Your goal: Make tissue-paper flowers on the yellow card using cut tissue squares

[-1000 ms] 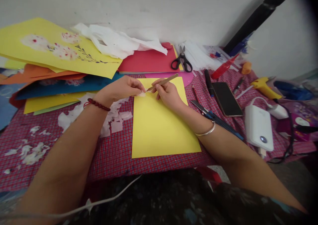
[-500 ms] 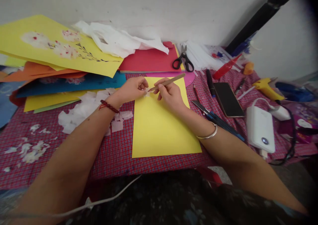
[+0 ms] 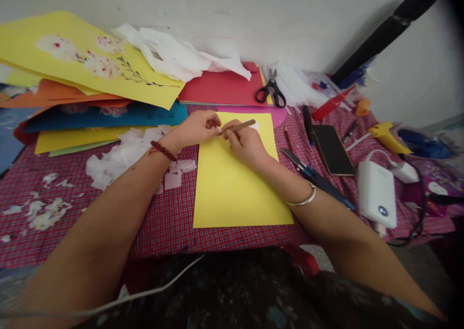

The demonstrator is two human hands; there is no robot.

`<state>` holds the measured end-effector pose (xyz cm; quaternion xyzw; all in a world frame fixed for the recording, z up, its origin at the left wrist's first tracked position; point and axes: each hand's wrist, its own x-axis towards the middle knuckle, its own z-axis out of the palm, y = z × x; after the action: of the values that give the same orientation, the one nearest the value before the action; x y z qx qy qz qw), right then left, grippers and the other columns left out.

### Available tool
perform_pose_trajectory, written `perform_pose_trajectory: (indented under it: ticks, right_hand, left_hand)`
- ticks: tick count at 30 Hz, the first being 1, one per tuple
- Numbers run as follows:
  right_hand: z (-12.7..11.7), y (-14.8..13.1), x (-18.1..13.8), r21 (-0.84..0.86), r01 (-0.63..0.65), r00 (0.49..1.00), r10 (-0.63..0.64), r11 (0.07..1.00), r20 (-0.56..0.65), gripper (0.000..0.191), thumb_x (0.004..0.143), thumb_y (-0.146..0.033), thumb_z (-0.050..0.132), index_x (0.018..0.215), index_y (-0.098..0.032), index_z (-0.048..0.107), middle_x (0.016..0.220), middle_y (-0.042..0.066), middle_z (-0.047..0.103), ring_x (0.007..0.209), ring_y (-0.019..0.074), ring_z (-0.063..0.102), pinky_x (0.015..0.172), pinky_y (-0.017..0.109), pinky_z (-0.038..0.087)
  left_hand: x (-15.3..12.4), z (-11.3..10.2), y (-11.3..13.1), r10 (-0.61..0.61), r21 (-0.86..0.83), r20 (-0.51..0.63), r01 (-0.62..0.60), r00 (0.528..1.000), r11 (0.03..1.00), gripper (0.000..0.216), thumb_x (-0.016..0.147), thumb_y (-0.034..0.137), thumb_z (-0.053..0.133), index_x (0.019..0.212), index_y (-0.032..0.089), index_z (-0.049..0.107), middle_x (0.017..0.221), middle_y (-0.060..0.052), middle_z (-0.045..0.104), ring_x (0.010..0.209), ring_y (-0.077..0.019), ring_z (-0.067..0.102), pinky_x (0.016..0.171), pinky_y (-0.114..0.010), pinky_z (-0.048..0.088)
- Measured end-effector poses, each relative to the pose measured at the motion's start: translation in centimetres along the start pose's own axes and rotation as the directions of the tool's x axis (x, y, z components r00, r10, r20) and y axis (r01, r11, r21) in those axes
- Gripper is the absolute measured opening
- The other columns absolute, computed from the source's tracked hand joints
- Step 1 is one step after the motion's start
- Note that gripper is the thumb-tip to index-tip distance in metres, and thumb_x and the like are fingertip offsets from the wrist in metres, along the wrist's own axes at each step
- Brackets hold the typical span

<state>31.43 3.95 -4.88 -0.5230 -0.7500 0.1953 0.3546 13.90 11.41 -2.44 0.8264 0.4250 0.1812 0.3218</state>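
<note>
My right hand (image 3: 246, 144) grips a brown pencil (image 3: 243, 125) over the upper part of a yellow sheet of paper (image 3: 239, 193). The pencil's tip points left, to my left hand (image 3: 198, 128). Its thumb and finger are pinched together at the tip, on a scrap of tissue paper that is now mostly hidden. Behind my right hand, a small white piece (image 3: 255, 125) shows on the sheet. Cut tissue paper squares (image 3: 119, 157) lie in a loose heap beside my left forearm.
Black scissors (image 3: 270, 91) rest on red paper (image 3: 221, 89) at the back. On the right are a utility knife (image 3: 295, 158), a phone (image 3: 332, 147), a power bank (image 3: 377, 193) and a yellow glue gun (image 3: 389, 136). Flower-decorated yellow paper (image 3: 145, 94) lies back left.
The pencil's upper end has swung left and lower, and its tip has come closer to my left fingertips. The white scrap seen at the tip before is now largely covered. The view has shifted slightly.
</note>
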Motion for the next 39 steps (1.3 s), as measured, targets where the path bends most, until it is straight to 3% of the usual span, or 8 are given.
perform_pose_trajectory:
  ticks: [6, 9, 11, 14, 19, 25, 31, 39]
  right_hand:
    - [-0.2, -1.1, -0.3, -0.342, 0.104, 0.993, -0.08, 0.934, 0.083, 0.027, 0.101, -0.022, 0.04, 0.109, -0.017, 0.065, 0.109, 0.011, 0.072, 0.087, 0.0226, 0.066, 0.071, 0.034, 0.046]
    - [-0.1, -1.3, -0.4, -0.382, 0.125, 0.991, -0.095, 0.916, 0.096, 0.026, 0.101, -0.023, 0.041, 0.107, -0.017, 0.066, 0.106, 0.01, 0.072, 0.083, 0.022, 0.066, 0.067, 0.033, 0.045]
    - [-0.1, -1.0, -0.4, -0.294, 0.121, 0.993, -0.112, 0.948, 0.048, 0.023, 0.1, -0.023, 0.044, 0.102, -0.017, 0.066, 0.103, 0.01, 0.072, 0.082, 0.0208, 0.066, 0.067, 0.032, 0.046]
    - [-0.2, 0.0, -0.4, 0.056, 0.045, 0.993, -0.039, 0.997, -0.113, 0.022, 0.101, -0.03, 0.046, 0.097, -0.017, 0.063, 0.089, 0.007, 0.071, 0.07, 0.0156, 0.064, 0.063, 0.029, 0.048]
    - [-0.5, 1.2, -0.4, 0.561, -0.101, 0.975, 0.193, 0.822, -0.108, 0.033, 0.095, -0.051, 0.058, 0.094, -0.019, 0.058, 0.07, -0.001, 0.064, 0.047, 0.0082, 0.054, 0.041, 0.021, 0.041]
    - [-0.6, 0.8, -0.6, 0.629, -0.101, 0.985, 0.167, 0.771, -0.046, 0.024, 0.096, -0.042, 0.061, 0.089, -0.019, 0.059, 0.067, -0.002, 0.063, 0.048, 0.0076, 0.055, 0.042, 0.019, 0.044]
    - [-0.6, 0.4, -0.8, 0.61, -0.118, 0.985, 0.169, 0.784, -0.027, 0.017, 0.098, -0.034, 0.059, 0.09, -0.019, 0.059, 0.067, -0.002, 0.063, 0.046, 0.0072, 0.053, 0.044, 0.02, 0.046]
    - [-1.6, 1.5, -0.1, 0.607, -0.108, 0.962, 0.237, 0.787, -0.136, 0.024, 0.096, -0.042, 0.06, 0.093, -0.018, 0.058, 0.069, -0.001, 0.064, 0.046, 0.0078, 0.056, 0.038, 0.019, 0.038]
  left_hand:
    - [-0.6, -1.8, 0.6, -0.089, 0.096, 0.036, 0.085, 0.995, 0.992, 0.023, 0.07, 0.024, 0.057, 0.089, 0.016, 0.067, 0.096, -0.008, 0.073, 0.089, -0.0199, 0.065, 0.077, -0.027, 0.047]
    - [-0.6, -2.3, 0.4, -0.086, 0.103, 0.068, 0.079, 0.994, 0.992, 0.024, 0.07, 0.025, 0.055, 0.086, 0.015, 0.069, 0.092, -0.007, 0.072, 0.086, -0.02, 0.064, 0.074, -0.027, 0.045]
    - [-0.7, -2.7, 0.5, -0.064, 0.098, 0.084, 0.056, 0.994, 0.994, 0.026, 0.07, 0.026, 0.055, 0.088, 0.015, 0.069, 0.092, -0.007, 0.072, 0.085, -0.0198, 0.064, 0.072, -0.027, 0.045]
    - [-1.2, -3.9, 1.3, -0.011, 0.148, 0.147, -0.011, 0.989, 0.989, 0.028, 0.072, 0.026, 0.054, 0.093, 0.015, 0.069, 0.092, -0.006, 0.071, 0.085, -0.0191, 0.063, 0.072, -0.027, 0.044]
    - [-4.1, -6.1, 2.9, -0.071, 0.286, 0.326, -0.027, 0.943, 0.958, 0.018, 0.074, 0.021, 0.057, 0.087, 0.016, 0.069, 0.083, -0.005, 0.069, 0.074, -0.0178, 0.06, 0.068, -0.029, 0.04]
    - [-8.7, -4.6, 1.4, -0.144, 0.422, 0.293, 0.007, 0.945, 0.906, 0.013, 0.076, 0.03, 0.063, 0.081, 0.018, 0.066, 0.075, -0.004, 0.064, 0.068, -0.0178, 0.055, 0.065, -0.03, 0.035]
    - [-10.1, -3.4, -0.3, -0.275, 0.331, 0.168, 0.208, 0.947, 0.92, 0.015, 0.075, 0.032, 0.063, 0.07, 0.019, 0.057, 0.067, -0.001, 0.06, 0.061, -0.0142, 0.051, 0.06, -0.029, 0.033]
    - [-9.8, -6.6, 1.1, -0.335, 0.03, 0.045, 0.334, 0.941, 0.942, 0.02, 0.069, 0.036, 0.069, 0.068, 0.019, 0.059, 0.064, 0.0, 0.058, 0.059, -0.012, 0.048, 0.057, -0.028, 0.034]
